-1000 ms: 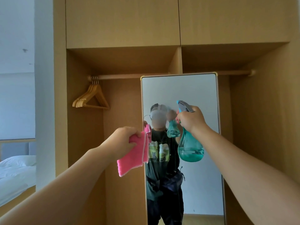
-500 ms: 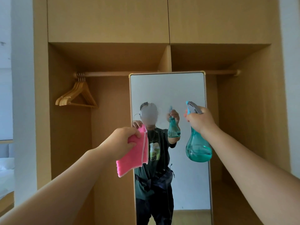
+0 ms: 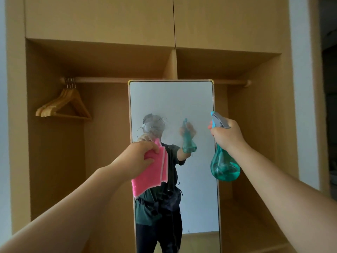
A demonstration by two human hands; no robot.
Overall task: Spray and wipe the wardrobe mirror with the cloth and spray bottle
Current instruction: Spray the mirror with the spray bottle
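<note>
Head view: right hand grips upright spray bottle, nozzle toward mirror; left hand pinches hanging cloth.

The tall gold-framed wardrobe mirror runs off the bottom edge, its foot out of shot. The left hand and the pink fuzzy cloth cover part of its left frame, and the cloth's top corner is buried in the grip. The right hand swallows the neck of the teal translucent plastic spray bottle, whose belly masks the right frame. Over left, the wooden coat hangers bunch too tightly to count. Far right, a dark opening is too dim to read.
</note>
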